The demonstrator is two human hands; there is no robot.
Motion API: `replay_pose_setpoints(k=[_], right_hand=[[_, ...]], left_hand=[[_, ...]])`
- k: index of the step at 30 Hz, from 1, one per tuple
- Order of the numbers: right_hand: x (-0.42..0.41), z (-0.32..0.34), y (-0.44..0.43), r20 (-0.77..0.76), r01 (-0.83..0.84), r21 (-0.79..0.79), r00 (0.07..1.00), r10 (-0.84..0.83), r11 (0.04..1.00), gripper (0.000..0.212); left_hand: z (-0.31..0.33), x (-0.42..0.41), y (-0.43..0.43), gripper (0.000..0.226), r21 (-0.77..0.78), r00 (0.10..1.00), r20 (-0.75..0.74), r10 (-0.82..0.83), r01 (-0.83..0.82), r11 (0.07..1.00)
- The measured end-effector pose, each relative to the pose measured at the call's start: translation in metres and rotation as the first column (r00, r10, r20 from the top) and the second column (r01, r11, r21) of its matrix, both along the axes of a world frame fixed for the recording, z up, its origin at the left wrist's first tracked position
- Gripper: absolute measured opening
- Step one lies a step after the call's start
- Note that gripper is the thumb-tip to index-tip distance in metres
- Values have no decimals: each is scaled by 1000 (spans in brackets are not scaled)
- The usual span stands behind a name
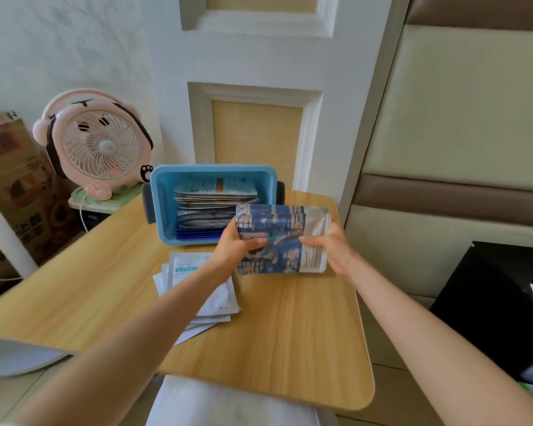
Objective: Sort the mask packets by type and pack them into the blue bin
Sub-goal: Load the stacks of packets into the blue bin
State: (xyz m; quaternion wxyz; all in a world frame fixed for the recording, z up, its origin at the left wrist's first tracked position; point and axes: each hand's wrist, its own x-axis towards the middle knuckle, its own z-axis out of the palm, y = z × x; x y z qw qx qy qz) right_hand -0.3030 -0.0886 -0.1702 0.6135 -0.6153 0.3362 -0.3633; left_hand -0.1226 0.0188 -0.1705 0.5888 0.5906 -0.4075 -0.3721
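Between the curled fingers of the left hand (237,245) and right hand (330,247), the patterned packets (277,238) should be squared before entering the bin (163,192) beyond.

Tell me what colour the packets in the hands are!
Blue with a busy pattern, and a silvery end. The packets show in the head view.

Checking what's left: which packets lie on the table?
The white packets, fanned out flat on the table. The blue patterned stack is gripped by the left hand and right hand; the others sit in the bin.
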Motion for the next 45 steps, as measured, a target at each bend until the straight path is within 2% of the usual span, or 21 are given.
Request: replay_pose_setpoints(k=[4, 9, 16, 20, 25, 27, 28, 30, 31, 32, 33, 34, 36, 38, 42, 45], right_hand=[[-7, -19, 2, -199, -30, -58, 980, 18, 998, 37], [-8, -25, 0, -165, -6, -146, 986, -18, 989, 33], [-17, -26, -5, -290, -190, -119, 945, 149, 974, 31], [-20, -18, -9, -220, -42, -82, 975, 23, 996, 46], [-10, -16, -5, -207, -98, -82, 975, 79, 992, 37], [-10, -10, -1, -241, -55, -154, 970, 17, 987, 33], [-9, -5, 1, -265, 0, -237, 962, -65, 972, 28], [-7, 9, 7, -279, 133, -488, 913, -298, 863, 17], [-5, 15, 12, -244, 176, -610, 886, -395, 773, 17], [-2, 22, 17, -188, 207, -693, 873, -450, 691, 20], [1, 26, 22, -121, 229, -738, 880, -459, 634, 19], [6, 32, 27, -56, 241, -752, 904, -424, 614, 18], [18, 41, 39, 70, 235, -703, 962, -264, 671, 18], [34, 46, 46, 160, 210, -656, 977, -139, 724, 22], [61, 44, 38, 133, 196, -747, 980, -146, 636, 21], [77, 42, 31, 100, 176, -815, 981, -165, 552, 31]], left_hand=[[-16, 3, 1, 48, 103, 998, 45, -46, 41, 994], [-18, 3, 0, 43, 67, 998, 46, -40, 37, 997], [-19, 4, 5, 44, 121, 992, 98, -76, 64, 991], [-14, 8, 5, 40, 76, 997, 70, 13, -18, 997], [-14, 1, 3, 33, 88, 998, -8, -56, 56, 995], [-13, 0, 4, 32, 81, 999, 38, -39, 35, 996], [-9, 2, 6, 32, 71, 995, 100, -18, 11, 997], [2, 9, 10, 26, -10, 946, 316, 69, -69, 998], [10, 15, 13, 21, -79, 860, 489, 146, -122, 989], [19, 20, 18, 17, -165, 714, 657, 241, -176, 971], [28, 25, 23, 16, -259, 556, 761, 333, -210, 943], [38, 30, 30, 16, -335, 464, 787, 406, -230, 914], [55, 37, 44, 18, -421, 461, 733, 500, -270, 866], [61, 49, 53, 22, -454, 472, 699, 538, -289, 843], [55, 86, 55, 31, -437, 570, 678, 464, -195, 878], [50, 104, 53, 31, -443, 577, 683, 448, -160, 882]])
